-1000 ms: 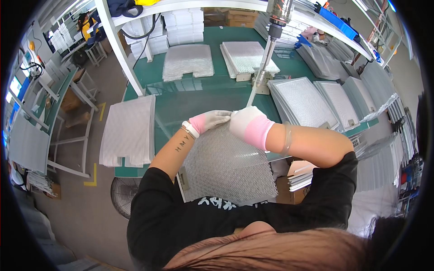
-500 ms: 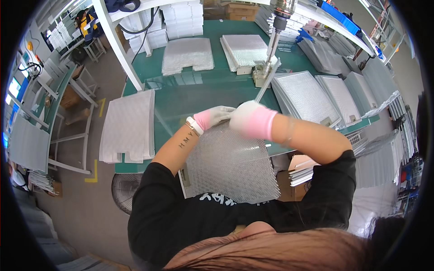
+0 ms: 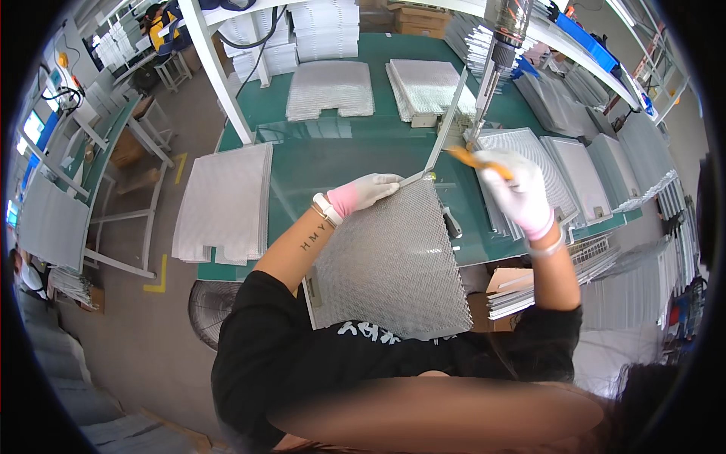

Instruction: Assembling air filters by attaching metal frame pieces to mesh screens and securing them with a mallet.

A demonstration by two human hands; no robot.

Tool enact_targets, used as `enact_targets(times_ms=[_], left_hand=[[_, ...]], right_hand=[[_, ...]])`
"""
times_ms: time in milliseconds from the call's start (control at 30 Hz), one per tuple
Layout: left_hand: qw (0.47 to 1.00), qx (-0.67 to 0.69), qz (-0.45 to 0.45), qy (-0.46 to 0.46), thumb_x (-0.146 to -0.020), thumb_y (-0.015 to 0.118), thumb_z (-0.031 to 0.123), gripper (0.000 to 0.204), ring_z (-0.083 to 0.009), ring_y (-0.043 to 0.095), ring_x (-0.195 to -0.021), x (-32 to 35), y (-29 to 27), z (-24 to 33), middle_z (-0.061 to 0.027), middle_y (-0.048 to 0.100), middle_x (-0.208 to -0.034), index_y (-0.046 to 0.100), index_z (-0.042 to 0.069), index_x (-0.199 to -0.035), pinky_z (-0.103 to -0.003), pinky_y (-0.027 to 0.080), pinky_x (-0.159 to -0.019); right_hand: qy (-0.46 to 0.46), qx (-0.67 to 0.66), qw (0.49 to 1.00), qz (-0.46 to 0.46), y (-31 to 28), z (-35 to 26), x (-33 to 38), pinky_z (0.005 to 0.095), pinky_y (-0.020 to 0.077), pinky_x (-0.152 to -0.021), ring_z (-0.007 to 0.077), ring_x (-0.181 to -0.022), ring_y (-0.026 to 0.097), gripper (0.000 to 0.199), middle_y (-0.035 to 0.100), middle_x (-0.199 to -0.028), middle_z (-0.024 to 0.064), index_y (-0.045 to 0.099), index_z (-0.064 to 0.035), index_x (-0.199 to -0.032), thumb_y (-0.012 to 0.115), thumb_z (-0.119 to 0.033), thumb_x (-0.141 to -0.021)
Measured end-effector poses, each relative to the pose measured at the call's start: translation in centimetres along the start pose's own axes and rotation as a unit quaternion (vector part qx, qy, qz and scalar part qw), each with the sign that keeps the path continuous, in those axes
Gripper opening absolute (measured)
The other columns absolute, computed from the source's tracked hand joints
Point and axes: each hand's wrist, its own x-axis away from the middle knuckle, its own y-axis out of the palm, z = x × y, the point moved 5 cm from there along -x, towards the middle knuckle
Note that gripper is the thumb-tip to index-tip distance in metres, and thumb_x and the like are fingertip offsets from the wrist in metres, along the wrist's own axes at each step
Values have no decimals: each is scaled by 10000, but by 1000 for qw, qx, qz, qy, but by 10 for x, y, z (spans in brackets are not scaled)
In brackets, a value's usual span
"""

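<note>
A silver metal mesh panel (image 3: pixel 393 261) lies in front of me, its near end against my body. My left hand (image 3: pixel 369 192), in a white and pink glove, is closed on the panel's far edge, where a thin metal strip runs along it. From the far corner a long metal strip (image 3: pixel 448 121) sticks out away from me. My right hand (image 3: pixel 520 189), gloved too, is closed round an orange-yellow handheld tool (image 3: pixel 484 163); its exact kind is unclear. That tool is raised right of the corner, near the tip of a hanging power screwdriver (image 3: pixel 501 57).
Stacks of mesh panels stand on the green table (image 3: pixel 325 155): a left stack (image 3: pixel 223 200), a far stack (image 3: pixel 330 87) and a right stack (image 3: pixel 522 163). A grey-handled tool (image 3: pixel 452 223) lies beside the panel. White posts (image 3: pixel 215 72) hold a shelf; a fan (image 3: pixel 215 310) stands below.
My right hand has moved right, off the panel's far edge, and now shows the orange-yellow tool. My left hand stays on the edge. The view has shifted slightly.
</note>
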Motion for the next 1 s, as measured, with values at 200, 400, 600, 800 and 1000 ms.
enact_targets(times_ms=[200, 400, 600, 800, 1000], left_hand=[[991, -99, 72, 60, -1004, 457, 286, 377, -171, 546, -982, 16, -3, 42, -94, 600, -1052, 549, -27, -1193, -290, 417, -919], [989, -102, 64, 84, -968, 491, 307, 418, -322, 567, -1090, 20, 9, 65, -197, 588, -1140, 489, -3, -1248, -360, 424, -961], [961, -212, 104, 145, -917, 548, 341, 547, -378, 520, -1161, 14, 33, 66, -263, 537, -1208, 434, -60, -1271, -416, 400, -1004], [954, -219, -97, 179, -847, 631, 450, 872, -379, 133, -1455, 126, 83, 98, -248, 152, -1550, 238, 2, -1484, -473, 153, -1167], [909, -285, 219, 209, -670, 816, 216, 757, -364, 524, -1204, 160, 64, 139, -167, 553, -1308, 488, 6, -1320, -433, 406, -1033]], right_hand=[[330, 237, 910, -85, 107, 99, 153, 415, 522, -770, 319, -945, 619, 340, 571, -1067, 131, 543, -69, -1202, 560, -72, -863], [275, 133, 952, -31, 114, 104, 123, 485, 283, -1114, 434, -1338, 318, 603, 373, -1425, 234, 470, -60, -1350, 640, -105, -773], [191, -681, 707, -6, 148, 61, 31, 391, 381, -1069, 256, -1226, 508, 467, 565, -1249, 135, 490, -18, -1258, 681, -122, -845], [142, -794, 561, 185, 165, 104, 58, 422, 433, -987, 271, -1010, 570, 188, 594, -961, 98, 554, -51, -908, 689, -163, -839], [191, -562, 745, 304, 103, 114, 62, 335, 470, -842, 181, -865, 562, 208, 571, -899, 69, 546, -35, -939, 692, -74, -796]])
